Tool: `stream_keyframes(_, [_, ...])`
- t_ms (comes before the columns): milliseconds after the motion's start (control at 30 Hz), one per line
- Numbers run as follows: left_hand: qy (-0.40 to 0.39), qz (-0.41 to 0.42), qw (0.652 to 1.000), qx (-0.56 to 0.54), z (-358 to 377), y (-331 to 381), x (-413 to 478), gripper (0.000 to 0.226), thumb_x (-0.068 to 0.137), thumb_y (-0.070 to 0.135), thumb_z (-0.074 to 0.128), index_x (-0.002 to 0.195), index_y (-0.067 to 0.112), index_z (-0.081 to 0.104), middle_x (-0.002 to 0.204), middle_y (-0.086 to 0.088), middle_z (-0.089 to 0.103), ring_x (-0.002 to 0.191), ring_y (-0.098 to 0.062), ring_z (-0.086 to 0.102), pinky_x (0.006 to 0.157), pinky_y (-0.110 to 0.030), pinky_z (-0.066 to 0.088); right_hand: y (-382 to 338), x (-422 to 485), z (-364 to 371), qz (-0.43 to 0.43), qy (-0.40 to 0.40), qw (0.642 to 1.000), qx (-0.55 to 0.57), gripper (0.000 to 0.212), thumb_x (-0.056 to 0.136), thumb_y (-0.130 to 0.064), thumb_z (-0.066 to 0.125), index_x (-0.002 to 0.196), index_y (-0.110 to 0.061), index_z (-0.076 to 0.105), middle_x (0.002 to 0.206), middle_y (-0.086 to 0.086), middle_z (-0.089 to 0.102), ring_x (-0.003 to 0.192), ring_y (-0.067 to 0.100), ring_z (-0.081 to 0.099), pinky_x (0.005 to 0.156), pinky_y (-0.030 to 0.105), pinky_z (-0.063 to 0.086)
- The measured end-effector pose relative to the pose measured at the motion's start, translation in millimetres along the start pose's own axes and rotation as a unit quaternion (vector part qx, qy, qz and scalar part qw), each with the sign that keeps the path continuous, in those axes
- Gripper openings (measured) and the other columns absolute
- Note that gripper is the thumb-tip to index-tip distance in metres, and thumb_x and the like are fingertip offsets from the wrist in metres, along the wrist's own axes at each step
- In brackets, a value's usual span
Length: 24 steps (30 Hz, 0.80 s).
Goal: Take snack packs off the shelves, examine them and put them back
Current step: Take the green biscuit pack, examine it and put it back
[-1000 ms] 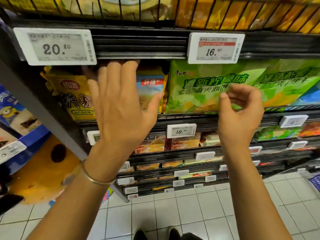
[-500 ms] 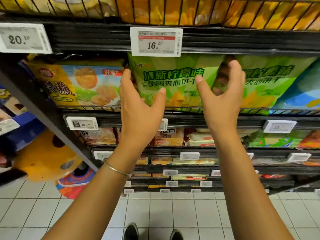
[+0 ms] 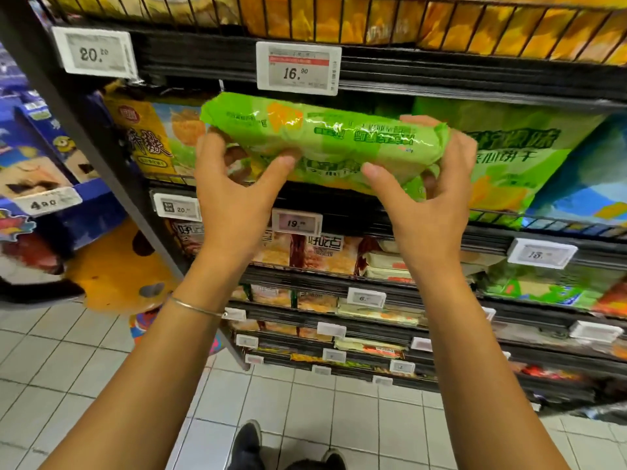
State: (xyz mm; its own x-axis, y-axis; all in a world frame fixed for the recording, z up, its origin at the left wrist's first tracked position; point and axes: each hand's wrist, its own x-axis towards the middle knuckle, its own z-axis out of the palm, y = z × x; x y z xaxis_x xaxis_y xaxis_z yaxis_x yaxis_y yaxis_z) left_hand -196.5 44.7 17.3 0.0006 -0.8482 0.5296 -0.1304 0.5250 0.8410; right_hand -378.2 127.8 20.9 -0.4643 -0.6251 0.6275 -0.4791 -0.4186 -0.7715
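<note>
Green snack pack [image 3: 322,140] is off its shelf now. Half a second ago it stood upright in the row just below the 16.90 price tag [image 3: 298,67], with our two hands spread open in front of it. Now we hold it directly under that tag, tipped so a long narrow side faces us, and it appears to be drawn forward of the row.

Our left hand [image 3: 234,205] grips its left end, thumb pressed on the near face and fingers curled behind. Our right hand [image 3: 427,205] grips the right end the same way, fingers wrapped over the top edge.

A second green pack [image 3: 509,157] stays shelved below and to the right of the tag, and a yellow pack [image 3: 146,144] below and to its left.

We judge the taking done and the examining begun. The put-back remains, into the gap under the tag.
</note>
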Motion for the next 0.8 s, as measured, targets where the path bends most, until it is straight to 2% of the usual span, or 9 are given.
stream_keyframes(100, [-0.014, 0.038, 0.999, -0.035, -7, 10, -1, 0.055, 0.092, 0.049, 0.076, 0.133, 0.021, 0.05, 0.133, -0.008, 0.062, 0.125, -0.023, 0.062, 0.105, -0.049, 0.053, -16, 3, 0, -0.016, 0.008, 0.997, 0.078, 0.042, 0.087, -0.043, 0.08, 0.118, -0.032, 0.053, 0.114, 0.007, 0.061, 0.105, 0.023, 0.064, 0.085, 0.043, 0.056])
stream_keyframes(200, [-0.054, -0.002, 0.998, -0.021, -21, 4, -13, 0.1, 0.091, 0.066, 0.065, 0.161, 0.011, 0.021, 0.166, -0.002, 0.035, 0.151, -0.013, 0.036, 0.124, -0.033, 0.034, -23, -10, 6, 0.048, 0.004, 0.992, 0.119, 0.052, 0.081, -0.062, 0.076, 0.118, -0.033, 0.056, 0.109, -0.007, 0.068, 0.099, 0.009, 0.068, 0.084, 0.03, 0.057])
stream_keyframes(233, [-0.073, -0.028, 0.997, -0.023, -28, -2, -19, 0.099, 0.091, 0.064, 0.067, 0.162, 0.012, 0.021, 0.166, 0.002, 0.036, 0.151, -0.009, 0.037, 0.122, -0.029, 0.036, -20, -17, 9, 0.093, -0.011, 0.988, 0.12, 0.06, 0.077, -0.068, 0.076, 0.122, -0.031, 0.058, 0.114, -0.006, 0.069, 0.104, 0.011, 0.069, 0.089, 0.036, 0.058])
stream_keyframes(267, [-0.092, -0.06, 0.993, -0.036, -35, -8, -25, 0.084, 0.093, 0.056, 0.07, 0.157, 0.016, 0.033, 0.157, 0.008, 0.05, 0.142, -0.007, 0.049, 0.114, -0.027, 0.046, -18, -25, 11, 0.149, -0.035, 0.982, 0.114, 0.072, 0.073, -0.073, 0.075, 0.127, -0.028, 0.059, 0.121, -0.004, 0.07, 0.111, 0.016, 0.068, 0.095, 0.045, 0.058])
stream_keyframes(333, [-0.109, -0.135, 0.982, -0.068, -45, -22, -40, 0.044, 0.093, 0.041, 0.075, 0.131, 0.026, 0.058, 0.121, 0.015, 0.076, 0.113, -0.007, 0.071, 0.089, -0.025, 0.059, -14, -40, 12, 0.265, -0.097, 0.955, 0.093, 0.094, 0.065, -0.081, 0.075, 0.138, -0.025, 0.057, 0.135, -0.001, 0.067, 0.123, 0.022, 0.065, 0.103, 0.052, 0.054])
stream_keyframes(400, [-0.09, -0.239, 0.958, -0.128, -54, -33, -56, 0.036, 0.089, 0.041, 0.077, 0.118, 0.023, 0.068, 0.111, 0.005, 0.08, 0.104, -0.018, 0.077, 0.084, -0.036, 0.063, -9, -58, 12, 0.318, -0.156, 0.925, 0.141, 0.074, 0.076, -0.065, 0.078, 0.134, -0.022, 0.061, 0.127, 0.001, 0.073, 0.116, 0.023, 0.071, 0.097, 0.047, 0.058])
stream_keyframes(500, [-0.087, -0.38, 0.898, -0.206, -72, -41, -73, 0.047, 0.089, 0.044, 0.071, 0.126, 0.014, 0.071, 0.116, -0.01, 0.079, 0.104, -0.028, 0.077, 0.084, -0.044, 0.065, -9, -82, 13, 0.347, -0.187, 0.894, 0.211, 0.044, 0.086, -0.033, 0.073, 0.125, -0.015, 0.064, 0.114, 0.005, 0.078, 0.102, 0.022, 0.076, 0.081, 0.035, 0.061])
stream_keyframes(667, [-0.131, -0.471, 0.85, -0.198, -107, -50, -89, 0.043, 0.089, 0.05, 0.073, 0.115, 0.016, 0.076, 0.105, -0.012, 0.081, 0.091, -0.028, 0.08, 0.062, -0.04, 0.064, -19, -120, 24, 0.379, -0.206, 0.901, 0.042, 0.044, 0.086, -0.038, 0.082, 0.122, -0.022, 0.064, 0.114, 0.002, 0.078, 0.104, 0.023, 0.075, 0.098, 0.052, 0.058])
stream_keyframes(800, [-0.201, -0.502, 0.792, -0.284, -151, -64, -104, 0.049, 0.087, 0.039, 0.074, 0.127, 0.01, 0.072, 0.119, -0.017, 0.077, 0.104, -0.033, 0.077, 0.073, -0.045, 0.065, -36, -158, 32, 0.418, -0.15, 0.89, 0.105, 0.043, 0.086, -0.036, 0.077, 0.124, -0.017, 0.069, 0.113, 0.005, 0.079, 0.102, 0.025, 0.077, 0.084, 0.042, 0.061])
